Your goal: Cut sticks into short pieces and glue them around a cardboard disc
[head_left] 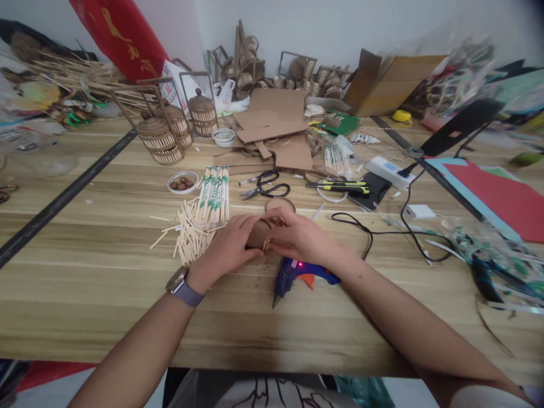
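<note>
Between my hands is a small brown cardboard piece [258, 233], its full shape partly hidden by my fingers. My left hand [227, 245] is closed around its left side. On the other side, my right hand [300, 235] grips it, with a short light stick piece [266, 245] at the fingertips. A blue glue gun [287, 276] with an orange trigger and a lit red light lies under my right wrist, nozzle toward me. Cut wooden sticks [187, 232] are heaped left of my left hand. A round ring-like piece [280, 205] lies just beyond my fingers.
Black-handled scissors [267, 187], paper-wrapped chopsticks [213, 195] and a dish of brown beads [182, 182] lie beyond my hands. Finished stick lanterns [159, 136] stand back left. Cardboard sheets [276, 119], a yellow-black cutter [340, 186] and a black cable [369, 232] lie farther off.
</note>
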`<state>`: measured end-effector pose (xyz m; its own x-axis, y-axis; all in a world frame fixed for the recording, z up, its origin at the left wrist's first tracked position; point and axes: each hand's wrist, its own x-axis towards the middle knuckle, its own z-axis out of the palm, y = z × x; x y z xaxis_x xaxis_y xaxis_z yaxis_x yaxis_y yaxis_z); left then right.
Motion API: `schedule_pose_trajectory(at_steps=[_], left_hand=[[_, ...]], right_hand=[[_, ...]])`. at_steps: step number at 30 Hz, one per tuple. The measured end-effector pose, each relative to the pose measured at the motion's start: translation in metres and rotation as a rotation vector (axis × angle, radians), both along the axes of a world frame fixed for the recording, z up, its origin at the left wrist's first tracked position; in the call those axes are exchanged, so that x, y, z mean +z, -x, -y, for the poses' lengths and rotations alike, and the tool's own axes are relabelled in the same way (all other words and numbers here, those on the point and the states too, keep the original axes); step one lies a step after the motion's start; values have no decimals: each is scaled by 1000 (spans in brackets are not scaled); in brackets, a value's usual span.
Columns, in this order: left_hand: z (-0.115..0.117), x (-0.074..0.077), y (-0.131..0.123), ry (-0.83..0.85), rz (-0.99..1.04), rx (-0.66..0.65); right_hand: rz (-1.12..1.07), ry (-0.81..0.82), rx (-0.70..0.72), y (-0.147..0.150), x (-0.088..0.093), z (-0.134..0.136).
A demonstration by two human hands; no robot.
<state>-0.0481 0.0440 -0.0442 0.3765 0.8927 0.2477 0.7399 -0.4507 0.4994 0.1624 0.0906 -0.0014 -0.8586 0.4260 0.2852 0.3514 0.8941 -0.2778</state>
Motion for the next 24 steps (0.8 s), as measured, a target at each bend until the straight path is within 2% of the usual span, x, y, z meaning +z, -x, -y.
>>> schedule_pose_trajectory(at_steps=[12,24], left_hand=[[1,2,-1,25,-7,0],[-2,-1,0,36,-4,-5]], right_hand=[[77,50,10,2,-4,-3],[165,2,-18,5,-3,1]])
